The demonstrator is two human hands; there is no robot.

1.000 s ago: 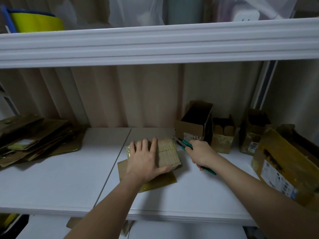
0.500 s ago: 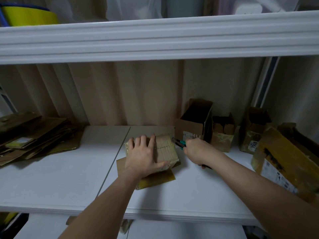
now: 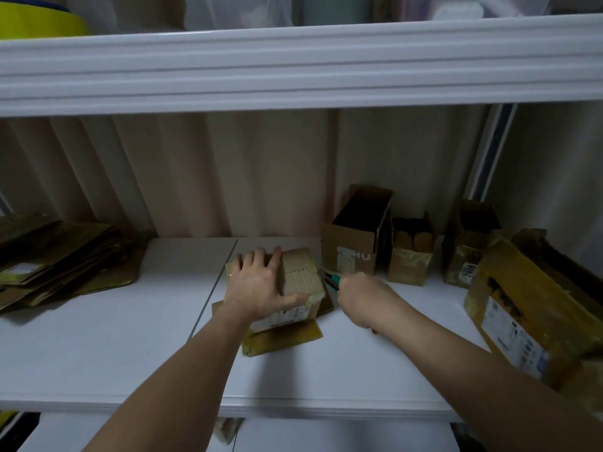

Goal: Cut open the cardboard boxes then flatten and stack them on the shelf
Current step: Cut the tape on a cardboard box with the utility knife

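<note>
On the white shelf [image 3: 98, 347], near its middle and toward the back edge, a small taped box [image 3: 298, 278] sat on a loose piece of cardboard [image 3: 287, 337]. The left hand [image 3: 261, 285] lay flat on the box's top, fingers straight and spread, thumb along the near edge. Just right of the box, the right hand [image 3: 362, 296] was curled round a green-handled cutter [image 3: 331, 280], whose tip met the box's right side. Flattened boxes [image 3: 55, 256] lay stacked at the shelf's left end against the back wall. Toward the back right stood three open boxes: a tall one [image 3: 352, 252] just behind the cutter, a smaller one [image 3: 409, 259] beside it, and a third [image 3: 466, 252] further right. A large box [image 3: 528, 308] with labels lay tilted at the shelf's right end.
</note>
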